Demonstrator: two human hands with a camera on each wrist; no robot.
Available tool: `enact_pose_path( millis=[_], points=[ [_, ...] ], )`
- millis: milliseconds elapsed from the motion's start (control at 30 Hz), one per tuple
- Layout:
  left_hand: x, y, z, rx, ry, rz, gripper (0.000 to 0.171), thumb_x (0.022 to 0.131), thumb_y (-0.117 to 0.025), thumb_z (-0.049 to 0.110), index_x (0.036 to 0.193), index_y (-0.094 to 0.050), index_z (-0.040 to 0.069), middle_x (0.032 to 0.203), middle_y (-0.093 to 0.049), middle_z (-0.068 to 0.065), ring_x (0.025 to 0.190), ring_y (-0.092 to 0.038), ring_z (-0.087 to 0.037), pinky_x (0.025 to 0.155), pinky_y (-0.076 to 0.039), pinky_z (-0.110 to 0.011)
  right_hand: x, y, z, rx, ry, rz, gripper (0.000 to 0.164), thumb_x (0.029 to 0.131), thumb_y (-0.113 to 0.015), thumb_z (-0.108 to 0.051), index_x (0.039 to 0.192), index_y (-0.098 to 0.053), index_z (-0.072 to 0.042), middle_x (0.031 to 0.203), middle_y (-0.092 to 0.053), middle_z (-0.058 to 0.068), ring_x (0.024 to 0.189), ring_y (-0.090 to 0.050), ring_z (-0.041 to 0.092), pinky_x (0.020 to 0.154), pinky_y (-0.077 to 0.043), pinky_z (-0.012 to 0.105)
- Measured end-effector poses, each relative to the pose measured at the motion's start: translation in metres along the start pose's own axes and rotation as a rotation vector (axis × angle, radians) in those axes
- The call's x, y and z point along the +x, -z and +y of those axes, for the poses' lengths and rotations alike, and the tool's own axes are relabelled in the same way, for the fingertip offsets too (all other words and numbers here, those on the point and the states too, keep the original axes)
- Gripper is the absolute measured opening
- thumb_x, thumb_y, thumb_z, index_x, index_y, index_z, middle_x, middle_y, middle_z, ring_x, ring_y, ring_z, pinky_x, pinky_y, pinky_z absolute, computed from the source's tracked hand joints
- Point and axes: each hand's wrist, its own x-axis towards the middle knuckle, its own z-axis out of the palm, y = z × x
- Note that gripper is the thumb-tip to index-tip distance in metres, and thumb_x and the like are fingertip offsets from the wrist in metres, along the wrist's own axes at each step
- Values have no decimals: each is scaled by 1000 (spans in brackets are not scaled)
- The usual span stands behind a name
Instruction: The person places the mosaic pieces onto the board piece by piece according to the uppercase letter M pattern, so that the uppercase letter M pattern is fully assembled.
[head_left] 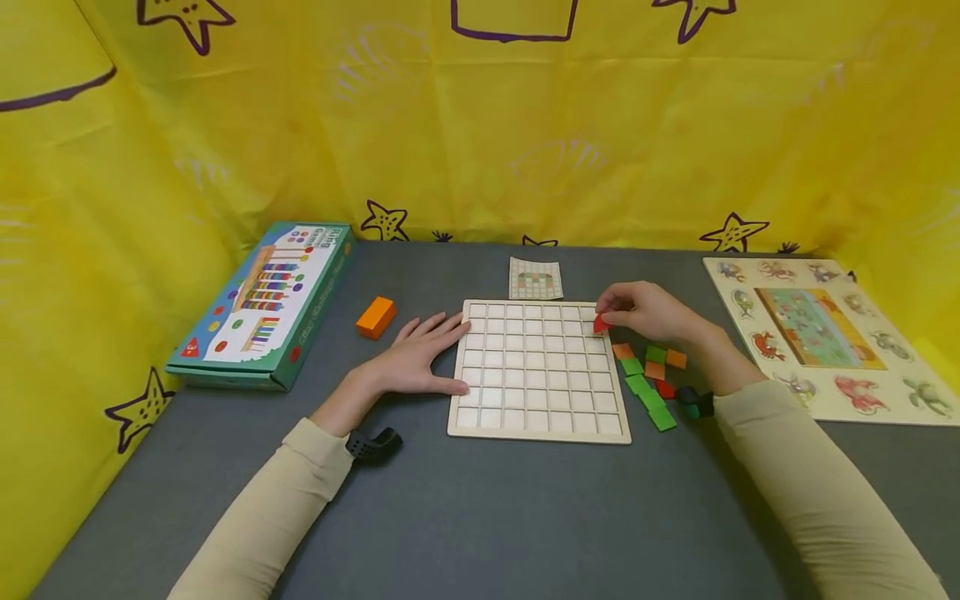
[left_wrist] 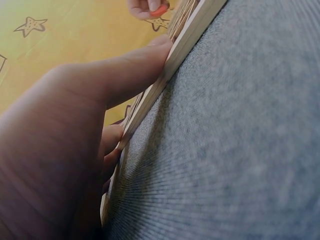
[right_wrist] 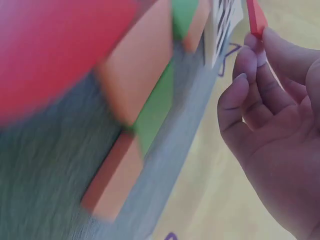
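Observation:
A pale wooden grid board [head_left: 538, 368] lies flat on the grey table, and its squares hold no tiles. My left hand [head_left: 420, 357] rests at the board's left side with fingers spread; in the left wrist view the thumb [left_wrist: 135, 70] touches the board's edge. Between thumb and fingers my right hand [head_left: 647, 313] pinches a red tile [head_left: 600, 324] at the board's upper right corner. The right wrist view shows that red tile [right_wrist: 256, 19] held on edge. Loose green tiles [head_left: 642, 390], orange tiles [head_left: 655, 370] and a red tile [head_left: 664, 389] lie right of the board.
Behind the board lies a small pattern card [head_left: 536, 279]. An orange block [head_left: 377, 317] sits left of my left hand, near a green game box [head_left: 262, 304]. On the right is a wooden sea-animal puzzle board [head_left: 825, 333]. A yellow cloth [head_left: 480, 150] hangs behind.

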Motion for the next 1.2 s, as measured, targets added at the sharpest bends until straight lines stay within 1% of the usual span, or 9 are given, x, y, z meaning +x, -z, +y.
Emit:
enact_pose_path(
  millis=[167, 333, 567, 833, 900, 1000, 1100, 1200],
  points=[
    [-4, -2, -3, -7, -8, 6, 106, 85, -67, 68, 164, -17, 17, 168, -13, -5, 153, -5, -31, 116, 1, -60, 14, -13, -12, 49, -15, -19, 13, 99, -66, -10, 108, -68, -1, 98, -68, 9, 89, -60, 26, 81, -48, 38],
    [-4, -2, -3, -12, -9, 13, 106, 85, -68, 68, 164, -18, 18, 168, -13, -4, 153, -6, -31, 116, 1, -59, 26, -23, -26, 77, -17, -55, 11, 99, -67, -10, 106, -68, -2, 96, -68, 7, 89, -61, 27, 82, -48, 39],
    [2, -2, -1, 1, 1, -6, 106, 85, -68, 68, 164, -16, 20, 169, -10, 0, 154, -3, -27, 117, 3, -56, 39, -38, -42, 111, 39, -101, 9, 98, -68, -8, 104, -67, -2, 96, -69, 7, 88, -62, 27, 81, -49, 39],
    [8, -2, 0, 0, 0, 4, 106, 84, -67, 69, 164, -18, 21, 168, -12, 1, 154, -4, -26, 117, 2, -56, 53, -56, -55, 14, 59, -117, 5, 96, -70, -9, 96, -68, -4, 85, -66, 3, 79, -57, 21, 77, -46, 36],
    [7, -3, 0, -5, 4, 8, 105, 84, -68, 68, 164, -18, 21, 168, -12, 0, 154, -4, -26, 117, 2, -56, 56, -59, -59, 8, 72, -120, 5, 96, -70, -8, 94, -67, -4, 83, -66, 3, 78, -57, 21, 78, -46, 35],
    [4, -4, -1, -2, 26, 2, 105, 85, -69, 67, 164, -18, 21, 168, -12, 1, 154, -4, -26, 117, 3, -56, 61, -64, -65, 8, 86, -146, 5, 96, -70, -8, 95, -67, -4, 83, -66, 3, 77, -57, 20, 78, -46, 35],
    [2, -4, -2, -3, 38, 2, 104, 84, -69, 66, 164, -18, 21, 168, -12, 1, 154, -4, -26, 117, 2, -56, 65, -66, -69, 1, 78, -167, 5, 97, -69, -9, 95, -67, -5, 83, -66, 3, 76, -57, 20, 77, -46, 35],
    [3, -4, -1, -12, 28, 9, 104, 84, -68, 67, 164, -19, 21, 168, -13, 1, 154, -5, -26, 117, 2, -56, 67, -66, -71, -11, 61, -164, 5, 96, -69, -9, 94, -68, -6, 83, -66, 3, 76, -57, 19, 77, -46, 34]
  ],
)
